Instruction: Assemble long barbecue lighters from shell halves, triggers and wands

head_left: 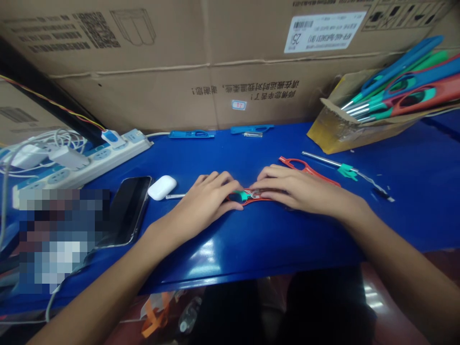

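Note:
A red long-nosed lighter casing [251, 200] lies on the blue table between my hands, its inside showing a green trigger [244, 195] and thin wires. My left hand [206, 199] grips its nose end, and a metal tube [175, 196] sticks out beyond those fingers. Over the handle end, my right hand [294, 187] is closed with fingertips pressed near the wires; its fingers hide much of that end. Just behind the right hand rests a second red casing half [316, 175]. Farther right lies a loose metal tube [318, 158] with a green trigger piece [347, 171] and wires.
Two blue casing pieces [192, 134] lie along the back by a big carton [161, 91]. An open cardboard box [328, 125] of several lighters stands back right. On the left are a power strip [97, 155], a phone [129, 208] and a white earbud case [162, 187].

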Motion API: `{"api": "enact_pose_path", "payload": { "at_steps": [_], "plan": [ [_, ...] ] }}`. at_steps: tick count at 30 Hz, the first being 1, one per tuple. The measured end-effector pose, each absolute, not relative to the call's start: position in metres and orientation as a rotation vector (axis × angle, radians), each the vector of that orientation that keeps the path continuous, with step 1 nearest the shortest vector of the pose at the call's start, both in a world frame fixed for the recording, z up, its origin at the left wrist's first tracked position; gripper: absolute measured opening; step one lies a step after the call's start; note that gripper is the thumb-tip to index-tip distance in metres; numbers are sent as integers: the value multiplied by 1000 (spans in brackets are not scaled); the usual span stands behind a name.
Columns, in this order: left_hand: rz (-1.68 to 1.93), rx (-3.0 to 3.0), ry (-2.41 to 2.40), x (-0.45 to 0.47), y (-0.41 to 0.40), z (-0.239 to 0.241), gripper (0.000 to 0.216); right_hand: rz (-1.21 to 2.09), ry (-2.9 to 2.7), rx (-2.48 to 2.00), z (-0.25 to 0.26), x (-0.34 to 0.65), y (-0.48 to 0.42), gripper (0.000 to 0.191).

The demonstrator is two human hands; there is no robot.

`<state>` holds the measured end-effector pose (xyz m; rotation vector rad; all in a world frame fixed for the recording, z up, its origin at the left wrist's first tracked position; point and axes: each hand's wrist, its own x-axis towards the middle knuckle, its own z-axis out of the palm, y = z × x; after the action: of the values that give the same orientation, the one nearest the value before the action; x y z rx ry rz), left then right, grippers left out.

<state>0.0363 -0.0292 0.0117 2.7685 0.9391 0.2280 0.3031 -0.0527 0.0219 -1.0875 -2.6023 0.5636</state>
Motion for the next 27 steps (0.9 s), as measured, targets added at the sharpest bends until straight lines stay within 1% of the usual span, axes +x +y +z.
{"api": "enact_pose_path", "payload": {
  "at_steps": [15,21,27],
  "plan": [
    [237,2745,927,36,-29,11,33,559,-2598,-1066,24,304,-52,32],
    [245,2736,915,35,-28,9,34,564,-2587,-1070,27,303,-53,27],
    [247,2740,904,35,-27,9,35,555,-2612,-1016,28,305,-52,29]
  ]
}}
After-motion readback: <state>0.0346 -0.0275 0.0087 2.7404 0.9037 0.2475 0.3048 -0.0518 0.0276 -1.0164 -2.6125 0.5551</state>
